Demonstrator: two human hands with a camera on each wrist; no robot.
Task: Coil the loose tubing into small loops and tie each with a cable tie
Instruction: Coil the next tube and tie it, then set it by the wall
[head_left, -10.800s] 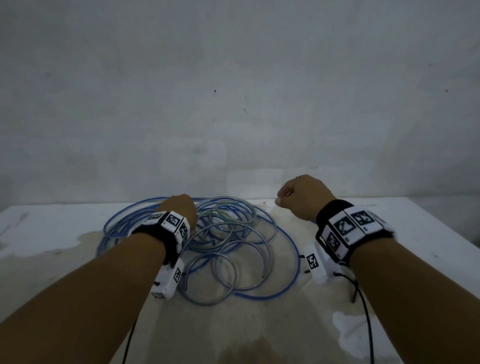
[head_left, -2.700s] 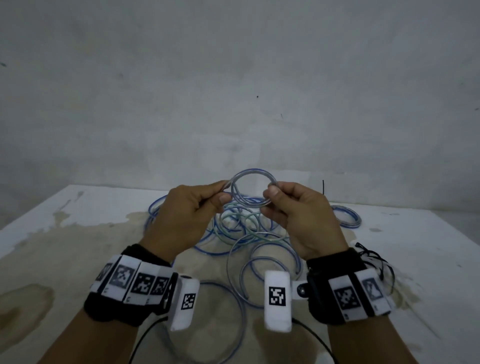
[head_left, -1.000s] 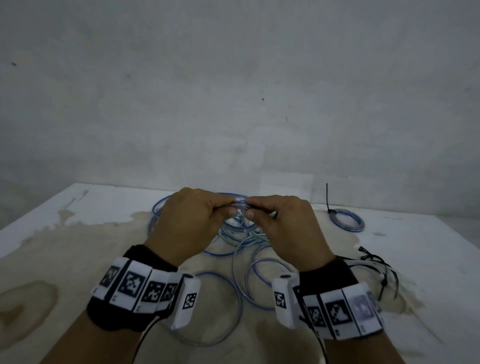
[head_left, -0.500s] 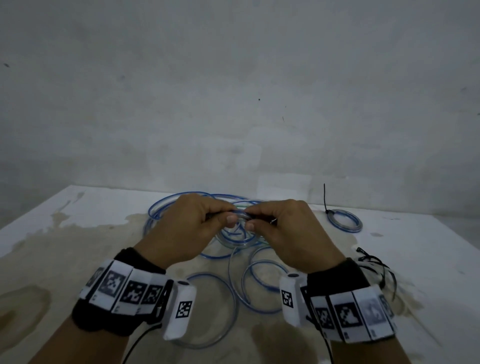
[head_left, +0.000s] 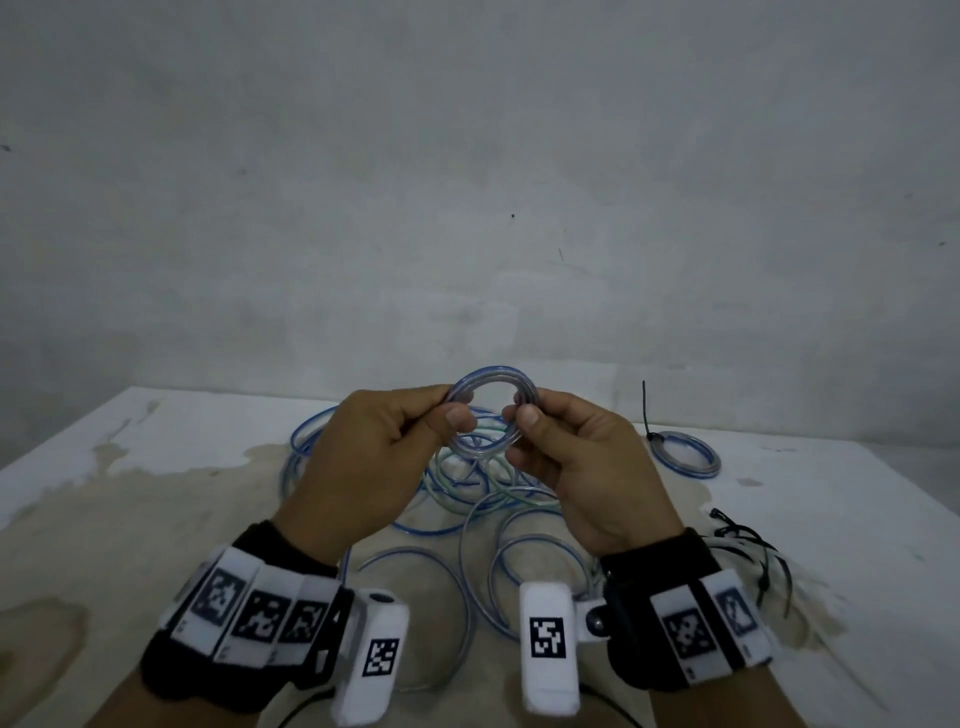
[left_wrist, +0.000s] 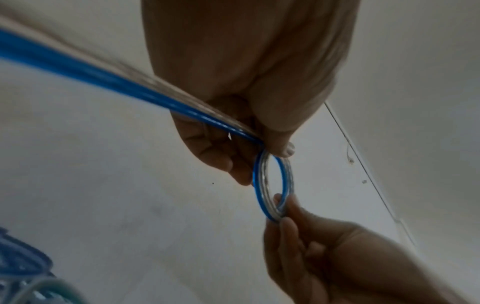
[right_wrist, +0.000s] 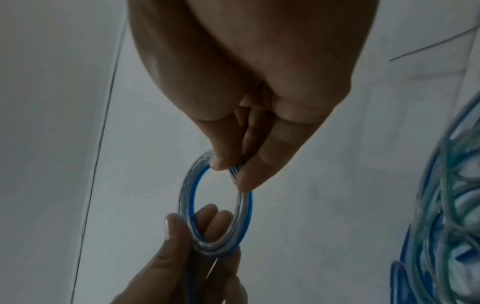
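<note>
Coil: small loop of blue-and-clear tubing (head_left: 492, 410) held above the table (head_left: 831, 499), over the loose tubing (head_left: 467, 499).
Left hand (head_left: 374, 457): pinches the coil's left side.
Right hand (head_left: 582, 467): pinches its right side.

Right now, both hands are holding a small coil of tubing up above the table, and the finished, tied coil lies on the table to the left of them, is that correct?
Not quite: the tied coil lies to the right of the hands, as the head view shows. The left hand and right hand do hold the small coil above the table.

Left hand (left_wrist: 233, 131) and right hand (left_wrist: 324, 257) pinch opposite sides of small tubing loop (left_wrist: 272, 185).
</note>
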